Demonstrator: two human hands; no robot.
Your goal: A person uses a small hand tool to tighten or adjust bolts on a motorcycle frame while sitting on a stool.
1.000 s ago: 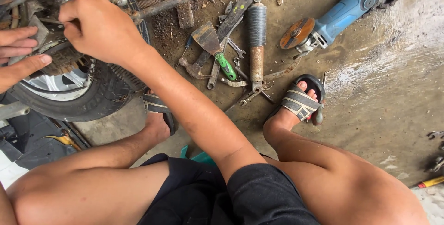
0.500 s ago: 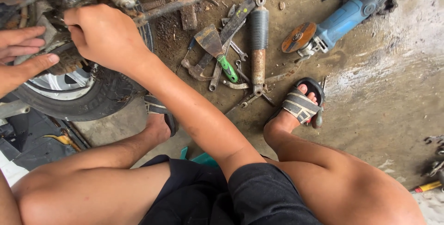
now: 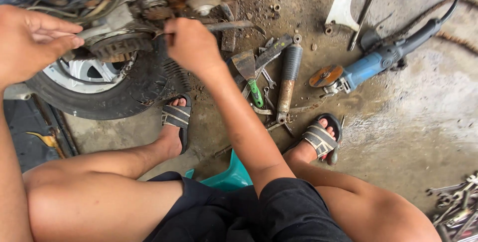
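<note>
Presently: right hand (image 3: 191, 45) pinches a thin metal tool against the brake drum (image 3: 115, 45), at ten o'clock above the scooter wheel (image 3: 99, 85). Left hand (image 3: 30, 43), fingers loosely curled, holds nothing. Drum exposed, wheel mounted; shock absorber (image 3: 288, 80) and angle grinder (image 3: 368, 67) lie at two o'clock.

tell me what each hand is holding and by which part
The right hand grips a thin metal tool by its near end; the left hand holds nothing visible.
</note>
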